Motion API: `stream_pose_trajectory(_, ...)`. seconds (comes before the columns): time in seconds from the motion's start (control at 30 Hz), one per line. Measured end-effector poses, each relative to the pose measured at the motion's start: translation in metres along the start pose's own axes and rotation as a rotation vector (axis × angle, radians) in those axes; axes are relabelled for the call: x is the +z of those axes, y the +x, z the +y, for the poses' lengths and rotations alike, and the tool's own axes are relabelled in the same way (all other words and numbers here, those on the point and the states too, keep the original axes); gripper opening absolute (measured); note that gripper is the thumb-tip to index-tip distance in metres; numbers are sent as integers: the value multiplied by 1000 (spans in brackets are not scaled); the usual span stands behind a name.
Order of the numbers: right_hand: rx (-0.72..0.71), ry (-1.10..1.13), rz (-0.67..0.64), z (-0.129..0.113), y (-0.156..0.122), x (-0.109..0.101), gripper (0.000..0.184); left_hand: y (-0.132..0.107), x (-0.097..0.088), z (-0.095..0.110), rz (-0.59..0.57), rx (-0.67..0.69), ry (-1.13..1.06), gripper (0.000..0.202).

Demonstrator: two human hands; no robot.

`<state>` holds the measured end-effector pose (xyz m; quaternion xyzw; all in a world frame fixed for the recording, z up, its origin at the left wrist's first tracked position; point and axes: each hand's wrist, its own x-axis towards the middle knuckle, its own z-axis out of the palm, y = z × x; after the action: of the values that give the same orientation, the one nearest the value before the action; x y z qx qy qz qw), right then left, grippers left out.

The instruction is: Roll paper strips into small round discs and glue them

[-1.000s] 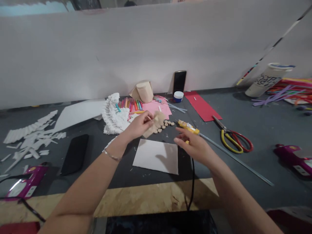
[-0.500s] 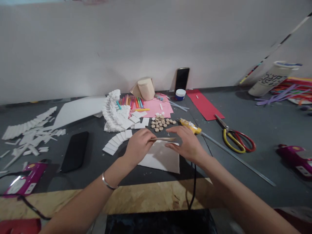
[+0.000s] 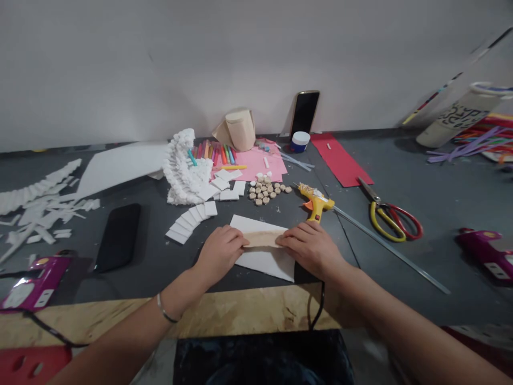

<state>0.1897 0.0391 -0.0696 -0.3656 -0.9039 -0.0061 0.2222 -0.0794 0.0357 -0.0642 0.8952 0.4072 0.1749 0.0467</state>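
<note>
A small tan paper piece [image 3: 262, 238] lies flat across a white sheet [image 3: 264, 258] on the dark table. My left hand [image 3: 220, 253] presses its left end with curled fingers. My right hand [image 3: 310, 247] presses its right end the same way. Just beyond my right hand rests a yellow glue gun [image 3: 316, 202], with a black cord running off the near edge. Several small wooden discs [image 3: 266, 192] lie behind the sheet, next to a row of white paper rectangles [image 3: 192, 219].
A black phone [image 3: 118, 236] lies at the left, white paper scraps [image 3: 36, 208] further left. Scissors [image 3: 390, 211] and a long metal ruler [image 3: 390, 248] are at the right. Pink paper [image 3: 256, 166], markers, a frilled white paper piece [image 3: 182, 168], red paper [image 3: 340, 160] and an upright phone [image 3: 304, 112] stand behind. Purple glue guns [image 3: 483, 248] flank both sides.
My left hand brought the tan piece down from above the discs onto the white sheet. My right hand joined it, and both now press it flat.
</note>
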Motion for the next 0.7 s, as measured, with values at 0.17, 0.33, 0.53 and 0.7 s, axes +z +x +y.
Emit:
stream_pose_trajectory(0.17, 207, 177, -17, 3, 0, 2, 9, -6, 1, 0, 31, -167, -158, 16)
stream_pose_trajectory(0.33, 283, 245, -58, 10, 5, 6, 10, -3, 0, 8, 20, -377, -173, 14)
stream_pose_trajectory(0.53, 289, 226, -94, 10, 11, 8, 16, 3, 0, 15, 13, -468, -172, 19)
stream_pose_trajectory(0.7, 317, 226, -73, 9, 13, 10, 21, 2, -3, 15, -13, -505, -171, 19)
